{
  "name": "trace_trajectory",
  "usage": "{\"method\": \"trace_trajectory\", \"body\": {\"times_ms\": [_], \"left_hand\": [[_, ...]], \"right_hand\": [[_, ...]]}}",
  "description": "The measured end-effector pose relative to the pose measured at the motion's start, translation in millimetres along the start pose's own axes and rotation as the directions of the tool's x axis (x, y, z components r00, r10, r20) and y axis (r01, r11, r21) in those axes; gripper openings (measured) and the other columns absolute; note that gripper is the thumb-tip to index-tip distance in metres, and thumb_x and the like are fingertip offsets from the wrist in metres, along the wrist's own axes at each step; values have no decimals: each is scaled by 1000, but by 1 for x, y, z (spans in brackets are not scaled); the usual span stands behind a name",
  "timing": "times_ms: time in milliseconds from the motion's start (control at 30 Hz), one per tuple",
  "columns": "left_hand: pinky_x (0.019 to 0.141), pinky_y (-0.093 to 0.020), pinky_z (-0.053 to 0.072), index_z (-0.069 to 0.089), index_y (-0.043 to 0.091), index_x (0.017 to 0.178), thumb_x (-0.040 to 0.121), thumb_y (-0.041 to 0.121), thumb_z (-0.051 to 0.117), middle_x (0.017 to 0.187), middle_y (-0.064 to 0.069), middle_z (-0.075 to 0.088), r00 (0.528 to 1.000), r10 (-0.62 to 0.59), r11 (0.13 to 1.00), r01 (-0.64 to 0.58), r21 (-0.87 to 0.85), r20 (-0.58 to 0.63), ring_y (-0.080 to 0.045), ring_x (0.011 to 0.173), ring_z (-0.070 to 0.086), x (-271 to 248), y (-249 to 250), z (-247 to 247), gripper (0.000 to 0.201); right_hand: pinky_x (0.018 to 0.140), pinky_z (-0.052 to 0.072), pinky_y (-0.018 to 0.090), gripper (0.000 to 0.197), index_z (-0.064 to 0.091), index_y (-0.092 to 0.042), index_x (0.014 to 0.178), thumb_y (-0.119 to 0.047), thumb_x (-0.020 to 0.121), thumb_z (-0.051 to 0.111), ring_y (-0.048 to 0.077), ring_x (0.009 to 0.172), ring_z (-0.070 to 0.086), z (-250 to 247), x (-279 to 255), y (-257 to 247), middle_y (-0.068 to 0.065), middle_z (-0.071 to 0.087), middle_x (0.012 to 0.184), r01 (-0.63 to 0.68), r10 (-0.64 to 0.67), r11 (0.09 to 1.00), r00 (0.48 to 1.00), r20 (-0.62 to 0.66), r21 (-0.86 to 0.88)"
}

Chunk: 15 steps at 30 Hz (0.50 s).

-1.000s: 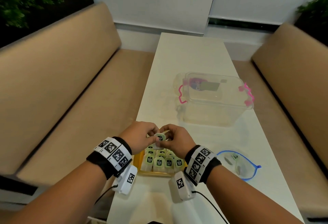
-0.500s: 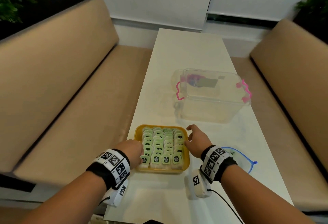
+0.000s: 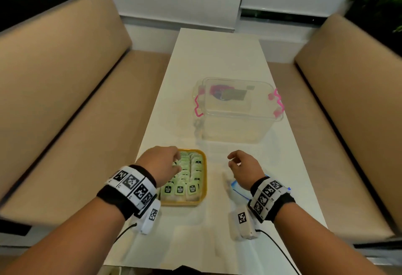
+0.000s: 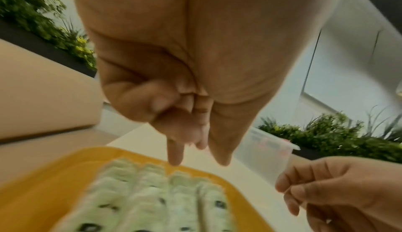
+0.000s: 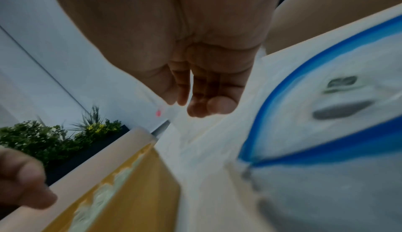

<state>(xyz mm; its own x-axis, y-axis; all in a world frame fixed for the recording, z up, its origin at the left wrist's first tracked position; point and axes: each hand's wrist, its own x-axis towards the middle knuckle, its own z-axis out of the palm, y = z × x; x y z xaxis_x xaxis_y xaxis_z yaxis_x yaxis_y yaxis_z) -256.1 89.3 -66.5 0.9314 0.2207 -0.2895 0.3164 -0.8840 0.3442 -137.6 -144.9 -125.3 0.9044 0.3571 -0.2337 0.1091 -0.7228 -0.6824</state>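
A yellow tray (image 3: 180, 203) is set at the near left of the white worktop (image 3: 217, 57) and is packed with rows of green-labelled sachets (image 3: 192, 188) standing on edge. The left hand (image 3: 161, 163) is held over the tray's left rows. Its forefinger and thumb are pointed down at the sachets and slightly parted, the other fingers are curled in, and nothing is gripped. Because of blur, it cannot be told whether the fingertips touch the sachets.

To the right of the tray, the right hand (image 3: 243, 168) is held above the worktop, its fingers loosely curled and empty. A blue-rimmed clear lid (image 3: 239, 189) is laid flat beneath its wrist. Farther back, well apart from the tray, a clear plastic box (image 3: 237, 126) with pink latches (image 3: 197, 109) is placed. Beige seats (image 3: 76, 122) are seen along both sides.
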Motion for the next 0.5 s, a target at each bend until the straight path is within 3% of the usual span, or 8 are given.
{"method": "trace_trajectory", "body": {"times_ms": [133,267,367,500], "left_hand": [[82,-23,44,62,29,112,92,34,63,111,12,64,988,157,974,-155,-168,0,-8,89,57,10,67,12,21],[90,-30,45,65,26,113,94,31,61,115,4,63,960,273,955,-263,-137,60,-17,106,58,28,132,47,20],[90,-28,47,69,21,112,95,25,58,114,1,68,949,291,952,-275,-134,123,-18,104,62,40,170,77,21],[92,-31,49,70,19,112,94,28,60,114,-2,69,940,228,973,-227,-31,253,-21,105,62,54,198,119,22]], "right_hand": [[67,44,22,16,61,-25,95,-12,91,54,11,77,62,-44,-8,33,-7,71,81,-34,34,999,999,-20,-15],[67,44,25,4,62,-25,89,-24,86,64,17,80,61,-77,-12,65,-5,64,85,-96,90,969,995,-37,-226],[69,43,27,21,61,-22,93,-38,81,70,22,87,59,-86,-15,82,1,56,97,-140,162,895,987,16,-423],[70,45,28,40,60,-17,101,-44,74,74,23,88,58,-82,-19,103,5,59,105,-75,202,847,961,189,-526]]}}
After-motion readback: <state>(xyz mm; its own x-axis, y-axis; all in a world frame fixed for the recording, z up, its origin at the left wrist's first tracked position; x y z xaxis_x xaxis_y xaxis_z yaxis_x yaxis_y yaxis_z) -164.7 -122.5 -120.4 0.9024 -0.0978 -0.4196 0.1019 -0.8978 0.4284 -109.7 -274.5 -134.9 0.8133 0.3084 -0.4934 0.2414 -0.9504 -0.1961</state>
